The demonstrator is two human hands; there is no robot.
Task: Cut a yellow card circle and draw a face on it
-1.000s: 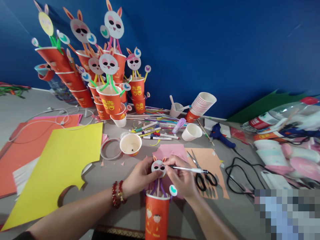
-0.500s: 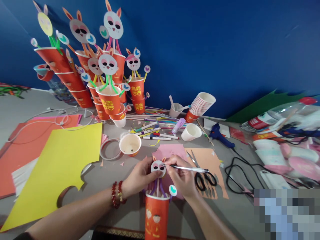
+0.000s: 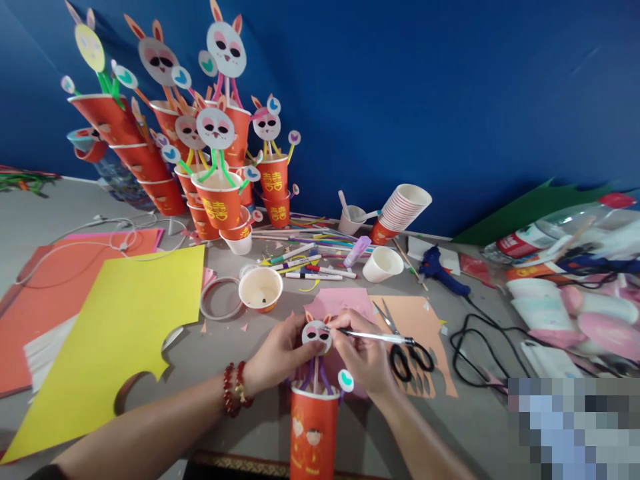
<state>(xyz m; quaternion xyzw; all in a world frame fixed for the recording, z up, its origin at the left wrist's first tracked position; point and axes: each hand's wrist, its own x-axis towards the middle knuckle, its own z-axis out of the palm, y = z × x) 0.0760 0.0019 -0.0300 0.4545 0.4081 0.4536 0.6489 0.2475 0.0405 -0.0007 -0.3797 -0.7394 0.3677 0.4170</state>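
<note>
My left hand (image 3: 273,357) pinches a small white paper rabbit face (image 3: 311,330) with orange ears, pink eye patches and dark eyes. Its thumb lies across the lower part of the face. A pen (image 3: 377,336) with a clear barrel is gripped in my right hand (image 3: 363,360), its tip at the right side of the face near the eye. Below the face, purple pipe cleaners (image 3: 327,377) and a pale stick run down into a red paper cup (image 3: 314,427) with printed figures. A round white tag (image 3: 345,381) with a teal mark sticks out at the cup's right.
Black-handled scissors (image 3: 411,359) lie on orange paper (image 3: 437,327) beside my right hand. A white-rimmed cup (image 3: 261,289), several markers (image 3: 320,276) and a blue glue gun (image 3: 440,272) lie beyond. Yellow paper (image 3: 115,333) is at left; finished rabbit cups (image 3: 217,200) stand behind.
The pen's back end has shifted very slightly to the left. Both hands, the rabbit face and the cup stay practically where they were.
</note>
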